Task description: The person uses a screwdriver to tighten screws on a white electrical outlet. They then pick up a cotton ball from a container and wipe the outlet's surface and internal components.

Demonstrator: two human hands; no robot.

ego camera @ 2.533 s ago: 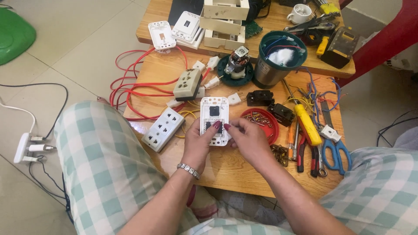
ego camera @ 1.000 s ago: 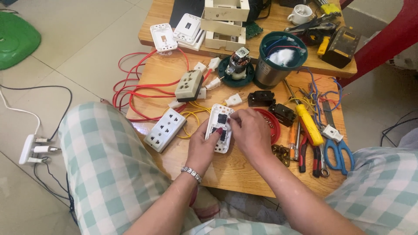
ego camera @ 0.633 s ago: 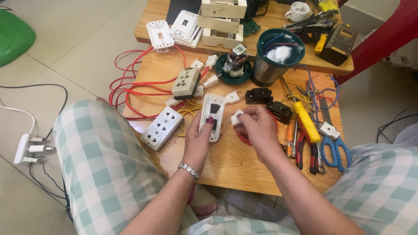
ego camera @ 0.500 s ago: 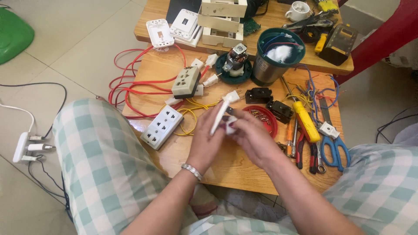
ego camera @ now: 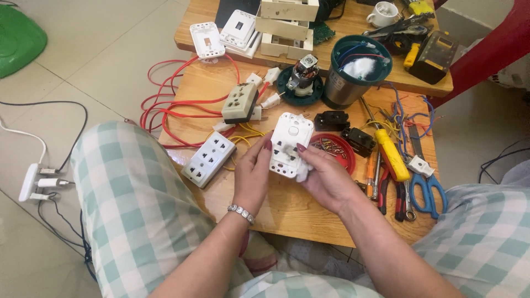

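Both hands grip one white plastic socket plate (ego camera: 287, 144) above the wooden table (ego camera: 287, 207), near its front edge. The left hand (ego camera: 251, 176) curls around its left side; the right hand (ego camera: 326, 179) clasps its right side. Bare wood lies beneath. One red dish (ego camera: 334, 150) sits just beside; two black parts (ego camera: 345, 129) behind.

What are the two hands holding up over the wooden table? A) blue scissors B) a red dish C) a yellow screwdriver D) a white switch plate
D: both the left hand and the right hand grip the white switch plate, while the scissors and screwdriver lie on the table.
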